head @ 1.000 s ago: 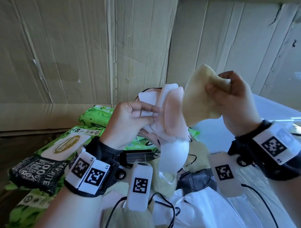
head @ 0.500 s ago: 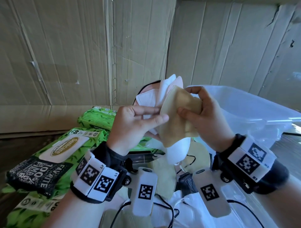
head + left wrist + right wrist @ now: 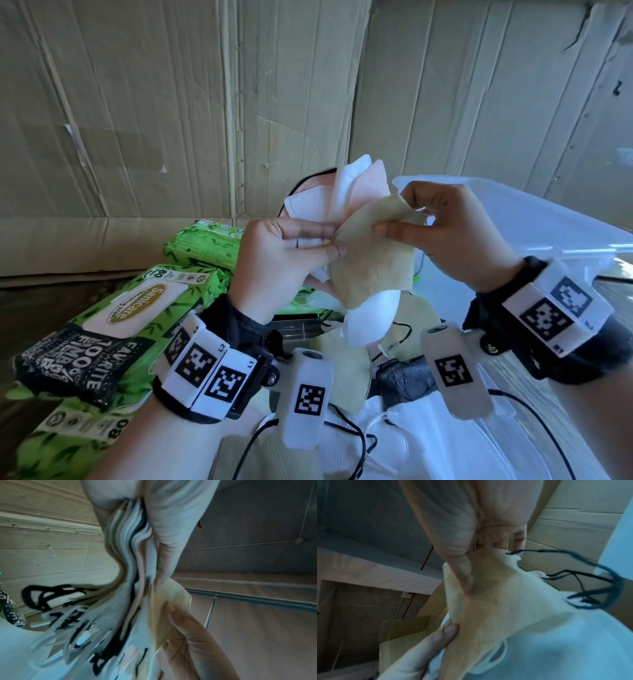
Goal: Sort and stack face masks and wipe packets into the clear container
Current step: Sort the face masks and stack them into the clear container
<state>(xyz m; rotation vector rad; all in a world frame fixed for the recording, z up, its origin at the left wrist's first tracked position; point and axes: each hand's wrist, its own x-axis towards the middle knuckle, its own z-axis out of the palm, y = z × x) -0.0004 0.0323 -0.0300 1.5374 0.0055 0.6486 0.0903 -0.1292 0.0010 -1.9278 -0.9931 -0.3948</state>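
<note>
Left hand [image 3: 277, 260] grips mask stack [image 3: 346, 202]; right hand [image 3: 455, 236] pinches beige mask [image 3: 373, 267] against it. Stack count unclear, wrist views blurred.

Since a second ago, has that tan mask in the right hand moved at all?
Yes. The tan mask has come left and down against the cardboard wall, meeting the mask stack gripped by the left hand.
</note>
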